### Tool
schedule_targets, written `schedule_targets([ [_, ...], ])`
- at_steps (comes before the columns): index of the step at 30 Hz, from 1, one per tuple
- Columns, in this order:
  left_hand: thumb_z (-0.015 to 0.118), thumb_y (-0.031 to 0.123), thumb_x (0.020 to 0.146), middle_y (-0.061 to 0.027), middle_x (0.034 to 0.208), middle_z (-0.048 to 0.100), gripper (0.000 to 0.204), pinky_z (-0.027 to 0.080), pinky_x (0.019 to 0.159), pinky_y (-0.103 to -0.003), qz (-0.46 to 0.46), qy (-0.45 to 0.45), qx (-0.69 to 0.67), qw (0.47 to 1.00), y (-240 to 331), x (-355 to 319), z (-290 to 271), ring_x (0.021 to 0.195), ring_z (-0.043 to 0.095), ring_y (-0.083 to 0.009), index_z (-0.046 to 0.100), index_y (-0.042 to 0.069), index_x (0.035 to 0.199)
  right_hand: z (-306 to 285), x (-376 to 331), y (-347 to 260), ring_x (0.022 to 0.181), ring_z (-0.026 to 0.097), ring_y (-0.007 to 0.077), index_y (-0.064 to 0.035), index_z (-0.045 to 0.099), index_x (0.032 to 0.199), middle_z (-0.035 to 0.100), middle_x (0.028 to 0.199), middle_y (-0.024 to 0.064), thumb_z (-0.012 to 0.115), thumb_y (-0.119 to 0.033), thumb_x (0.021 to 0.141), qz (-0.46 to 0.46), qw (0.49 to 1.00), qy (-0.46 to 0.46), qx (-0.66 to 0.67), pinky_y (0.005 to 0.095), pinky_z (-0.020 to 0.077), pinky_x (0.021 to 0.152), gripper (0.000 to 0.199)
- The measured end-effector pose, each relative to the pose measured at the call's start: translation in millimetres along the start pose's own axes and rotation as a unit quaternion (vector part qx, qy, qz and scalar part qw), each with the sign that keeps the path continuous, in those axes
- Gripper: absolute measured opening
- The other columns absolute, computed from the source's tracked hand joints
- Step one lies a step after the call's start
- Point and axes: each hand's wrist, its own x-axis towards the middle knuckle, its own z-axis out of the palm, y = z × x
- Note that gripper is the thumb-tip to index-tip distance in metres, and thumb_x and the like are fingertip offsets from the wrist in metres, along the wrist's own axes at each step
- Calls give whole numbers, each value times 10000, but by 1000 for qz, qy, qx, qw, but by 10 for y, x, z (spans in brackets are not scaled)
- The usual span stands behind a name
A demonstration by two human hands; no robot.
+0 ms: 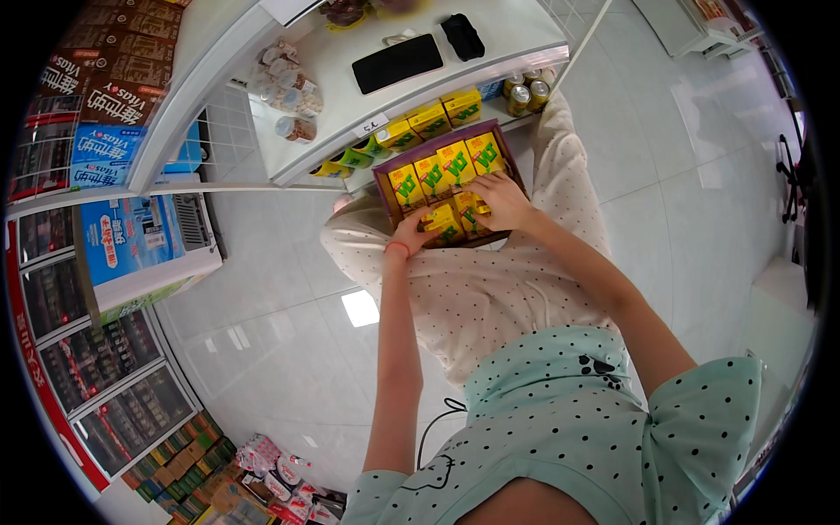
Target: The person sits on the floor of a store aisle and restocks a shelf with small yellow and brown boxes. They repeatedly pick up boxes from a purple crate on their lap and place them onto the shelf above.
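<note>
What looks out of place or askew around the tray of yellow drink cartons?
A black phone and a black pouch lie on the white shelf top above the stocked cartons. In the cardboard tray, the front yellow cartons sit tilted, unlike the back row.

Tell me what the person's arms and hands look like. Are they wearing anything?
Both arms are bare from the short sleeves down. The top is pale green with small black dots and short sleeves. The left hand has a thin red band at the wrist. The right hand wears no glove, and no ring or watch can be made out.
</note>
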Motion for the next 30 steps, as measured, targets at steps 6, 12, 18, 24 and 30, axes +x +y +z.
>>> schedule_targets([
  [6,674,57,793,-65,1135,574,619,488,768,-271,-76,-130,-280,948,-152,203,-17,939,569,-123,393,108,1341,55,2,15,898,576,252,-96,583,1004,594,919,73,688,-209,644,22,1000,19,9,357,427,790,391],
  [12,598,74,833,-132,1169,563,604,480,800,-312,-73,-38,-51,995,95,241,85,925,597,-208,355,170,1377,118,32,8,858,585,276,-77,582,971,598,910,87,689,-180,631,49,999,15,6,368,455,758,371],
  [18,565,63,797,-168,1304,480,669,398,967,-346,-109,-105,87,985,179,329,137,1194,471,-299,301,164,1403,123,34,-21,841,589,266,-89,585,953,591,881,80,701,-204,630,44,999,17,16,370,461,742,361],
  [24,534,42,750,-159,1335,455,735,368,997,-312,-190,-145,77,968,289,400,132,1241,429,-284,284,203,1421,74,33,-1,878,590,256,-96,583,984,582,921,72,765,-336,607,83,992,50,-74,364,464,753,483],
  [30,525,69,757,-199,1167,574,833,459,864,-369,-222,-208,159,939,525,413,105,1018,578,-341,104,215,1461,-98,-28,18,941,589,258,-83,540,1090,578,1006,93,788,-407,602,272,959,45,-59,371,477,768,637],
])
